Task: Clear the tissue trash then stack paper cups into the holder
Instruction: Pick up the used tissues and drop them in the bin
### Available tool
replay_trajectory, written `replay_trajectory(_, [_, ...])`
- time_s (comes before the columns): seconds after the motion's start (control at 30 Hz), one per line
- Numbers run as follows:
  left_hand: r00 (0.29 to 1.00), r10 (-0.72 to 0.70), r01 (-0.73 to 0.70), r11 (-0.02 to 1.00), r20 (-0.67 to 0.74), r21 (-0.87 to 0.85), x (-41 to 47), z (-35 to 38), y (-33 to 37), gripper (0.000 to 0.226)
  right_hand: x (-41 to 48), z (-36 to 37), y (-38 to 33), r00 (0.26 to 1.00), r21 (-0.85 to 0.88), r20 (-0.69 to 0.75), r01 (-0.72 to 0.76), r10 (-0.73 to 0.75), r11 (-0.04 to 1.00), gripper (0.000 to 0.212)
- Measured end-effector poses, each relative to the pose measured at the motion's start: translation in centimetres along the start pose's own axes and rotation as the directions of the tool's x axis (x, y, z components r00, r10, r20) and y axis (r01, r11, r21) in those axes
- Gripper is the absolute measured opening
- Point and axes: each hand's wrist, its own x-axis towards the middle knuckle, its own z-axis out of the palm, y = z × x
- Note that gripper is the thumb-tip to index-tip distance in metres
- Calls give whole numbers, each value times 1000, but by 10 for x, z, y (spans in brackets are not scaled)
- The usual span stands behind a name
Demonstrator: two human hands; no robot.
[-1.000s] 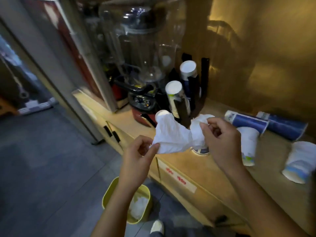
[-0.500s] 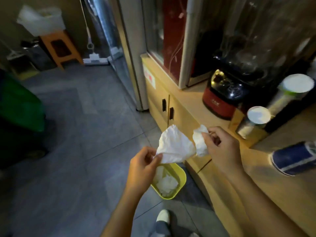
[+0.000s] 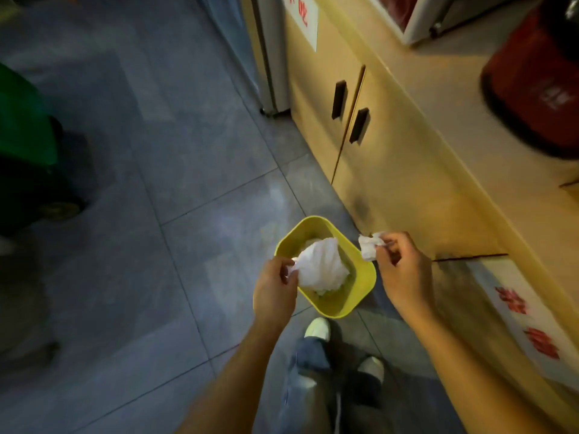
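A large crumpled white tissue [image 3: 321, 264] hangs right over the yellow waste bin [image 3: 363, 285] on the floor, pinched at its left corner by my left hand [image 3: 275, 289]. My right hand [image 3: 404, 270] is just right of the bin and grips a smaller wad of white tissue [image 3: 368, 249]. Some white tissue lies inside the bin under the hanging piece. The paper cups and their holder are out of view.
A wooden cabinet [image 3: 391, 158] with two black door handles runs along the right, its counter carrying a red appliance base [image 3: 532, 89]. A green bin [image 3: 22, 136] stands at the left on the grey tiled floor. My shoes [image 3: 318, 328] are just below the yellow bin.
The view swung down from the counter to the floor. Both hands lowered the tissue to the yellow bin, and the two pieces are now apart, one in each hand.
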Motion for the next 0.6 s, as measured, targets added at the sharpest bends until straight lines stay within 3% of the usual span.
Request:
replay_trajectory(0.23, [1000,-18,18,999,-3,40,53,85,-65,12,5,75,101,987,-143,105,-109,125,984,8])
replay_trajectory(0.5, [968,-236,219,961,-87,-167,96,171,-124,14,-2,143,198,941,-195,187,-244,280,950,5])
replay_trajectory(0.6, [965,-250,255,964,78,-73,105,191,-141,18,-7,162,221,924,-207,227,-263,308,942,5])
